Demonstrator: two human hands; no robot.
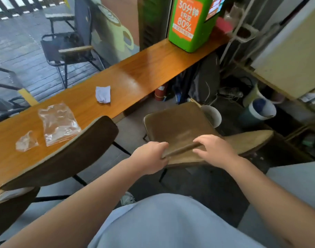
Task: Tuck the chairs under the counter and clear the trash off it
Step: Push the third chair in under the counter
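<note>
Head view puts the long wooden counter (138, 76) across the picture from 8 o'clock up to 1 o'clock, with a green kiosk box (192, 24) standing on its far end at 1 o'clock. Your chair (180, 126) sits at the centre, its seat pulled clear of the counter edge and turned a little away from it, towards 4 o'clock. A second, darker chair (63, 154) at 8 o'clock has its backrest close against the counter edge.

Both of your hands are on the top of the centre chair's backrest — the left hand (151, 158) is wrapped over its left end, and the right hand (213, 151) lies over the right part with fingers curled but looser. I judge this the push-in step. Firm up the right hand first so the two grips match, then swing the seat round to face 11 o'clock before you push; a skewed chair will likely catch a leg. Watch the white bucket (213, 115) just beyond the seat at 2 o'clock, and the clutter under the counter past it.

The trash waits on the counter — a large clear plastic bag (58, 122) at 9 o'clock, a crumpled white tissue (103, 93) at 10 o'clock, and a small clear wrapper (26, 142) nearest the left edge. None is touched yet, so leave them until the seat is under
</note>
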